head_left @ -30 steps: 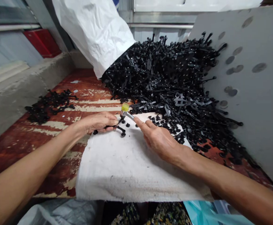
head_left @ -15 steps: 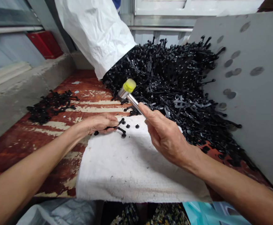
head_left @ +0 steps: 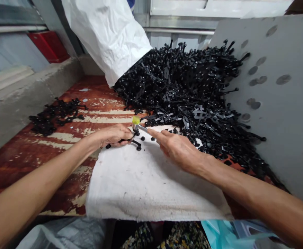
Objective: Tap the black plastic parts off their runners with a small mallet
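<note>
My left hand (head_left: 117, 135) pinches a black plastic part (head_left: 135, 142) with thin arms and round ends, over the back left of a white cloth (head_left: 151, 186). My right hand (head_left: 176, 147) grips the handle of a small mallet (head_left: 136, 123) with a metal head and a yellow cap. The mallet's head is down at one end of the black part, just beyond my left fingertips; whether it touches cannot be made out. Small round black pieces (head_left: 143, 138) lie on the cloth between my hands.
A large heap of black parts (head_left: 187, 86) fills the back right, spilling from a white sack (head_left: 109, 38). A smaller black pile (head_left: 55, 116) lies left on the worn red tabletop (head_left: 70, 169). A grey panel (head_left: 278, 114) stands right; a red container (head_left: 48, 46) sits on the left ledge.
My right hand has swung the mallet down and slightly left, from above the cloth to the end of the black part. My left hand has stayed nearly still, holding the part.
</note>
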Available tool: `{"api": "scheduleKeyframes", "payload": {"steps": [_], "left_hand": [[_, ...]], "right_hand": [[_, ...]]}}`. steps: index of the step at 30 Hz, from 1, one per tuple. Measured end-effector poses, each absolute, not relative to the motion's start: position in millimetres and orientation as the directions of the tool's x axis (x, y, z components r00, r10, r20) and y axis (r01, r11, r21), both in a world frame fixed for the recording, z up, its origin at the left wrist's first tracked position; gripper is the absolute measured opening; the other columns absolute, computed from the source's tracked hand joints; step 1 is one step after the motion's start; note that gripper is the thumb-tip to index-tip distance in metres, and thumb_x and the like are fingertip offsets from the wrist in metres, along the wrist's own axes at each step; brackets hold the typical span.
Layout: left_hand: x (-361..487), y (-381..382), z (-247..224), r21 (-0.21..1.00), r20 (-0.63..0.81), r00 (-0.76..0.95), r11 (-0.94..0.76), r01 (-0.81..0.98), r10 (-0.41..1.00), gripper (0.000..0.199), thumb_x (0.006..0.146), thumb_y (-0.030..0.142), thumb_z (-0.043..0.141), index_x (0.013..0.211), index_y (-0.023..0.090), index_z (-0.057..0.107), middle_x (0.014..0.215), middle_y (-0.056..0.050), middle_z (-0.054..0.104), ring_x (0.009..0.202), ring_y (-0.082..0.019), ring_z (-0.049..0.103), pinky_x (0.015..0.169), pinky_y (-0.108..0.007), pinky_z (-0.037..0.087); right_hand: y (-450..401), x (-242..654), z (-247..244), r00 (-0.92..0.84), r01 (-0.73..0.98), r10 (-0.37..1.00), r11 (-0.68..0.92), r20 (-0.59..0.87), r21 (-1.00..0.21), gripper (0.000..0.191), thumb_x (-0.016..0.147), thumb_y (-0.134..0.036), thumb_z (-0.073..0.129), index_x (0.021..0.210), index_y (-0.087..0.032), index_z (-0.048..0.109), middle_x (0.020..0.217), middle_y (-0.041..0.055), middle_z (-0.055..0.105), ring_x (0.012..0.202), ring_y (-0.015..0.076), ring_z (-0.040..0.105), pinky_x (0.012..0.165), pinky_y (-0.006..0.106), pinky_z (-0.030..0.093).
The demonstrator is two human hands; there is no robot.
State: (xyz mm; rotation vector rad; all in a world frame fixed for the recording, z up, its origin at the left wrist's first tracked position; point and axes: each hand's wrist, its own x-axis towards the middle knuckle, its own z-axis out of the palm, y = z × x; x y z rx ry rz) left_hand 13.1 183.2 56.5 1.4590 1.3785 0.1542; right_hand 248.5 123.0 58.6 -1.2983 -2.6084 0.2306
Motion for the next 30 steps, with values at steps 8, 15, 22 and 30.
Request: {"api": "scheduleKeyframes", "payload": {"steps": [8,15,22,30], "left_hand": [[13.6,185.7,53.6,0.733,-0.531,0.345,0.216,0.644,0.774,0.036,0.076,0.039,0.063,0.053,0.017,0.047,0.044,0.003,0.04,0.033,-0.005,0.028,0.037,-0.021,0.014],[-10.3,168.3,64.2,0.866,-0.438,0.458,0.225,0.447,0.774,0.04,0.073,0.052,0.07,0.07,0.014,0.058,0.052,0.002,0.05,0.039,-0.005,0.034,0.038,-0.018,0.021],[-28.5,134.4,66.5,0.948,-0.228,0.585,0.04,0.316,0.778,0.044,0.077,0.056,0.067,0.075,0.012,0.069,0.053,-0.001,0.056,0.049,-0.009,0.044,0.047,-0.02,0.032],[-18.6,112.8,69.9,0.961,-0.22,0.424,0.121,0.249,0.878,0.032,0.073,0.045,0.075,0.078,0.013,0.072,0.059,-0.003,0.062,0.054,-0.01,0.052,0.052,-0.019,0.041]], "right_hand": [[125.2,246.6,59.1,-0.555,0.795,0.823,0.568,0.122,-0.212,0.065,0.085,-0.006,0.038,0.149,-0.021,0.037,0.09,0.0072,0.064,0.06,0.0132,0.052,0.061,0.026,0.048],[113.1,254.8,79.2,-0.269,0.342,0.952,0.235,0.145,-0.91,0.031,0.091,-0.03,0.043,0.116,-0.017,0.055,0.06,-0.0062,0.046,0.041,0.0082,0.04,0.037,0.021,0.038],[86.9,261.8,49.6,-0.242,-0.113,0.953,-0.213,-0.181,-0.97,0.031,0.075,-0.044,0.065,0.086,-0.022,0.047,0.057,-0.0112,0.042,0.038,0.0043,0.035,0.027,0.014,0.032],[75.4,262.6,36.3,-0.329,-0.185,0.92,-0.285,-0.214,-0.941,0.035,0.072,-0.044,0.068,0.089,-0.021,0.048,0.056,-0.012,0.043,0.036,0.0029,0.034,0.027,0.013,0.031]]}}
